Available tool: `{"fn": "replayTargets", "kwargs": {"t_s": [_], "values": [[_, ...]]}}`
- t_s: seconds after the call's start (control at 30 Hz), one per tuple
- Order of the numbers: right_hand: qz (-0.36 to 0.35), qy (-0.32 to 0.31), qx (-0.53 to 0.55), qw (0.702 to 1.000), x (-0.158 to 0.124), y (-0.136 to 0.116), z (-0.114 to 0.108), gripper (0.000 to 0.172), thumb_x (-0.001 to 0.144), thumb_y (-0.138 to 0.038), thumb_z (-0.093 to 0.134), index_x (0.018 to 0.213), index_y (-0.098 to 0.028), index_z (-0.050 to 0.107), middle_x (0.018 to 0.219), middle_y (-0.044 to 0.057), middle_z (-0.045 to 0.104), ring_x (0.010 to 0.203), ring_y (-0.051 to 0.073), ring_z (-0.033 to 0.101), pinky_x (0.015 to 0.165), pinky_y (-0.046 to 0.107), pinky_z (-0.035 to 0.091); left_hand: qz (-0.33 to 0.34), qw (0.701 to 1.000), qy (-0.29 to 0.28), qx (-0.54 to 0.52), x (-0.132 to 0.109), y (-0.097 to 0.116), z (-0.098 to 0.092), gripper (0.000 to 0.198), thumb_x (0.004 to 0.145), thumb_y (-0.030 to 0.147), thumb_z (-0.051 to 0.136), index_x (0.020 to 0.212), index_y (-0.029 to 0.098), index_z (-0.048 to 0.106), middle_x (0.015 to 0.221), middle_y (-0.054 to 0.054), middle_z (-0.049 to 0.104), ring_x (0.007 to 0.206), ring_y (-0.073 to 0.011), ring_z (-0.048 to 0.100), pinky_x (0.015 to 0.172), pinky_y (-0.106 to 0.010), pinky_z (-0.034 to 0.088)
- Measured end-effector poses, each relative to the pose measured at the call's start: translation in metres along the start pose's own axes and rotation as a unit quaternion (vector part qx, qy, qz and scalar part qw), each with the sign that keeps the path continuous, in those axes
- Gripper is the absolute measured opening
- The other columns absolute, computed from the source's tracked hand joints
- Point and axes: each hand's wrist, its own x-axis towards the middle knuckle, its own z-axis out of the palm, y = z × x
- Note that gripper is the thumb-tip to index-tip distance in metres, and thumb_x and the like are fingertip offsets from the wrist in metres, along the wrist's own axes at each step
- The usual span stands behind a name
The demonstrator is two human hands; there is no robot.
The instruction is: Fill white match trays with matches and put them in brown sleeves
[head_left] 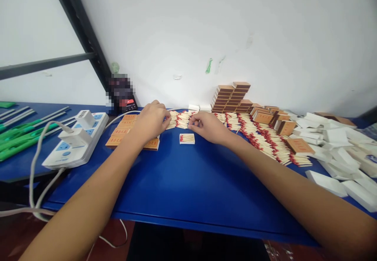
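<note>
A small white tray (187,138) with some red-headed matches in it lies on the blue table (182,186), between and in front of my hands. My left hand (153,120) is at the pile of loose matches (179,118), its fingers curled down over the left end, beside the orange matchboxes (119,131). What its fingertips hold, if anything, is hidden. At the right end of that same pile is my right hand (206,126), thumb and fingers pinched together; whatever is between them is too small to make out.
Rows of matches (259,137) spread to the right, with stacked matchboxes (228,98) behind them by the wall. White trays (338,143) are heaped at the far right. At the left are a power strip (85,143) and green-handled items (26,133). A phone-like device (122,96) leans at the back.
</note>
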Motion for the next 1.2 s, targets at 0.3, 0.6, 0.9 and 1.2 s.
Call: {"fn": "replayTargets", "kwargs": {"t_s": [0.3,0.6,0.9,1.2], "values": [[0.031,-0.02,-0.021,0.999,0.011,0.005,0.015,0.015,0.093,-0.022,0.074,0.08,-0.018,0.072,0.079,0.002,0.071,0.069,0.013,0.059,0.065,0.027,0.038,0.034,0.999,-0.023,-0.017,0.001,0.009,-0.002,0.024,0.099,0.021,0.059,0.088,0.015,0.08,0.092,-0.012,0.077,0.099,-0.0289,0.063,0.084,-0.04,0.046],[0.051,0.015,-0.037,0.998,-0.006,0.011,-0.008,0.014,0.091,-0.027,0.078,0.082,-0.018,0.072,0.078,0.003,0.07,0.072,0.017,0.059,0.065,0.028,0.038,0.065,0.995,-0.036,-0.06,-0.001,0.017,0.001,0.024,0.1,0.022,0.059,0.086,0.016,0.078,0.093,-0.011,0.077,0.097,-0.0273,0.063,0.087,-0.04,0.047],[-0.022,-0.067,0.023,0.997,-0.024,-0.009,-0.014,0.014,0.092,-0.027,0.07,0.081,-0.019,0.071,0.075,0.001,0.067,0.067,0.015,0.057,0.064,0.028,0.038,0.094,0.99,-0.005,-0.101,-0.001,0.015,0.002,0.025,0.1,0.023,0.061,0.081,0.017,0.076,0.081,-0.008,0.074,0.087,-0.0253,0.062,0.084,-0.039,0.048],[0.019,0.01,-0.029,0.999,-0.019,0.004,-0.034,0.026,0.097,-0.035,0.064,0.078,-0.018,0.065,0.073,0.002,0.064,0.066,0.015,0.052,0.063,0.03,0.032,0.155,0.973,-0.018,-0.168,-0.005,0.04,-0.001,0.015,0.099,0.022,0.067,0.094,0.016,0.08,0.094,-0.009,0.076,0.096,-0.0247,0.066,0.095,-0.04,0.05]]}}
